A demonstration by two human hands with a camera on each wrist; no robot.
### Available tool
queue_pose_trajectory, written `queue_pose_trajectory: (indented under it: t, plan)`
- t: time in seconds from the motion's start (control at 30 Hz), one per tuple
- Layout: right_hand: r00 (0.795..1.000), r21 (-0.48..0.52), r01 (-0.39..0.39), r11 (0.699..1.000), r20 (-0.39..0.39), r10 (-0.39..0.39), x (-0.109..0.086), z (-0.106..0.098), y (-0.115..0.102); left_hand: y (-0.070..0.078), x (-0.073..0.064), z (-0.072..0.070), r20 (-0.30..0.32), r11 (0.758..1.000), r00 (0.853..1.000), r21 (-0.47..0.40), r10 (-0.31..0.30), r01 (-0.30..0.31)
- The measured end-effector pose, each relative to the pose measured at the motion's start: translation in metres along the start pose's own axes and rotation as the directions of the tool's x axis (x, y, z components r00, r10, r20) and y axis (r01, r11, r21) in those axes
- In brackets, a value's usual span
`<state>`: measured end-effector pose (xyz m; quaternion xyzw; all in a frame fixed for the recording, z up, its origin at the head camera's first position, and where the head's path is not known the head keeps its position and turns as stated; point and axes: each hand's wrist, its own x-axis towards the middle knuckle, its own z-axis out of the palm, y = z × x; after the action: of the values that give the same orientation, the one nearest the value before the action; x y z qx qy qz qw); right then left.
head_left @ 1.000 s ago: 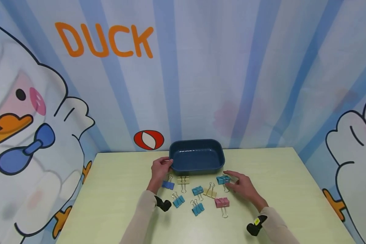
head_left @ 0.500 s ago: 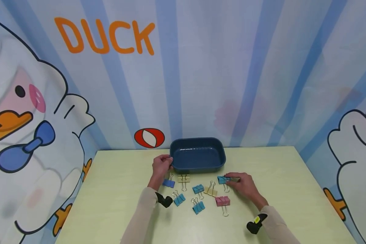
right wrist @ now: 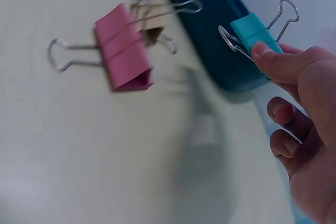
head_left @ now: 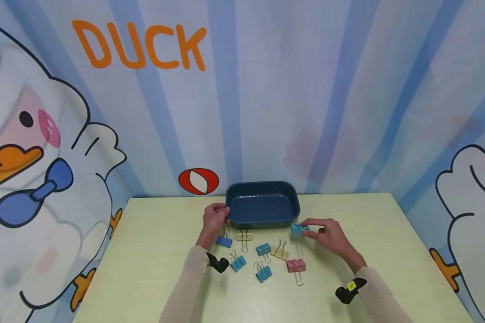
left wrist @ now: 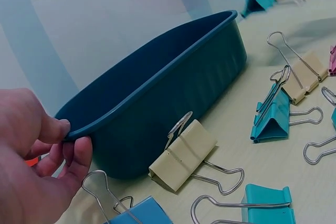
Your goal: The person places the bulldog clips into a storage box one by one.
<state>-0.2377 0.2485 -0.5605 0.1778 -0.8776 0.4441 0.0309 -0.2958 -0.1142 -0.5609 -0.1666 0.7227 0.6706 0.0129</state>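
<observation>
A dark blue rectangular bin [head_left: 262, 222] stands at the back of the table. My left hand [head_left: 214, 222] pinches its left rim between thumb and fingers, plainly seen in the left wrist view. Between thumb and fingertips my right hand [head_left: 329, 235] holds a teal binder clip [right wrist: 255, 32], lifted off the table near the bin's front right corner. Below that hand lies a pink binder clip [head_left: 296, 265]. Close to my left hand are a blue binder clip [head_left: 224, 242] and a cream binder clip [left wrist: 184, 155].
Several more binder clips lie in front of the bin: a teal clip [head_left: 237, 263], another teal clip [head_left: 263, 273], a third teal clip [head_left: 263, 249] and a yellowish clip [head_left: 279, 252]. A printed curtain [head_left: 262, 98] hangs behind the table [head_left: 153, 251].
My right hand has closed its fingertips on the teal binder clip and raised it from the table, a little toward the bin. The left hand keeps its hold on the rim.
</observation>
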Motion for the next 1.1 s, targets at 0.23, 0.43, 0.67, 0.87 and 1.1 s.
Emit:
queue_pose_trajectory:
  t: [0.23, 0.43, 0.67, 0.87, 1.1]
  plan:
    - [1.0, 0.02, 0.008, 1.0, -0.002, -0.008, 0.032, -0.01, -0.034, 0.001, -0.002, -0.003, 0.002, 1.0, 1.0, -0.013, -0.015, 0.015]
    - [0.999, 0.011, 0.031, 0.999, -0.014, -0.031, 0.066, -0.004, -0.053, 0.002, -0.003, -0.002, 0.011, 1.0, 1.0, -0.026, 0.002, -0.002]
    - [0.999, 0.0, 0.027, 1.0, -0.047, -0.027, 0.086, 0.01, -0.066, 0.005, -0.002, 0.001, 0.013, 1.0, 1.0, -0.022, -0.002, 0.002]
    - [0.997, -0.006, -0.002, 1.0, -0.074, 0.002, 0.091, 0.021, -0.069, 0.006, -0.004, -0.001, 0.012, 1.0, 1.0, -0.014, -0.011, 0.012]
    - [1.0, -0.036, -0.003, 0.999, -0.021, 0.002, 0.082, 0.018, -0.069, 0.006, -0.005, 0.0, -0.002, 1.0, 1.0, 0.001, -0.023, 0.023]
